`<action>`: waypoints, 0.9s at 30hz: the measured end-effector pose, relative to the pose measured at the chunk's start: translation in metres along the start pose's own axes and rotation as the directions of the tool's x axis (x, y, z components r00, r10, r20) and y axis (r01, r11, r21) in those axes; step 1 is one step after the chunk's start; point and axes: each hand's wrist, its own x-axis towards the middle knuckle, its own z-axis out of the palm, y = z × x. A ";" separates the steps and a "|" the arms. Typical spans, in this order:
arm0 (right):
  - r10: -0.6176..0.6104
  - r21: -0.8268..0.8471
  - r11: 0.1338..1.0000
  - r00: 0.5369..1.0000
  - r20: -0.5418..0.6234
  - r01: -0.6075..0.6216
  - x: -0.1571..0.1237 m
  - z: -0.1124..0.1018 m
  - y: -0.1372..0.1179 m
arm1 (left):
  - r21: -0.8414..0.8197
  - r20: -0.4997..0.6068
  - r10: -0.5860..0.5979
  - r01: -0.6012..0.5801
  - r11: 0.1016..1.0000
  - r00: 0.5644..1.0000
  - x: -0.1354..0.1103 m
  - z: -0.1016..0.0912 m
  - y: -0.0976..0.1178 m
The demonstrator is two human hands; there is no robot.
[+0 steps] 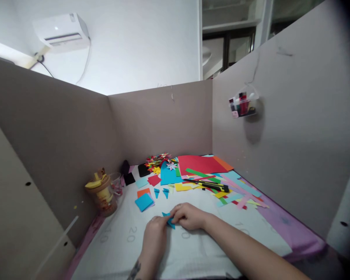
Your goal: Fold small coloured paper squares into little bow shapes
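Observation:
Both my hands meet over a small blue folded paper piece [169,220] on the white cutting mat [192,249]. My left hand [154,239] pinches its near edge with closed fingers. My right hand [188,216] presses on it from the right, fingers curled together. Most of the paper is hidden under my fingers. Two small blue folded pieces [161,192] lie just beyond on the mat, next to a stack of blue and orange paper squares [144,201].
Coloured paper sheets and strips [204,171] pile up at the back right, with a yellow-black utility knife [214,186] on them. Finished paper stars [159,160] sit at the back. A tape dispenser [100,192] stands left. Cardboard walls enclose the desk; a marker holder [242,105] hangs right.

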 end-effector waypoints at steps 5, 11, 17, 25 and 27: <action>-0.107 -0.108 0.989 0.994 -0.023 0.104 -0.001 0.000 -0.006 | 0.079 -0.008 -0.024 0.025 0.997 1.000 -0.003 0.000 -0.001; -0.135 -0.203 0.967 0.986 0.099 0.153 -0.008 -0.006 -0.024 | 0.158 -0.019 0.019 -0.016 0.987 1.000 -0.005 0.001 0.000; -0.134 -0.229 0.960 0.982 0.132 0.162 -0.017 -0.011 -0.036 | 0.097 -0.021 0.016 -0.014 0.995 1.000 -0.003 -0.003 0.001; -0.159 -0.223 0.957 0.978 0.138 0.187 -0.024 -0.012 -0.045 | 0.071 0.036 0.035 -0.037 0.997 0.999 -0.006 -0.001 -0.002; -0.156 -0.231 0.955 0.978 0.139 0.185 -0.023 -0.013 -0.043 | 0.099 0.034 0.026 -0.030 0.995 0.999 -0.006 -0.001 -0.001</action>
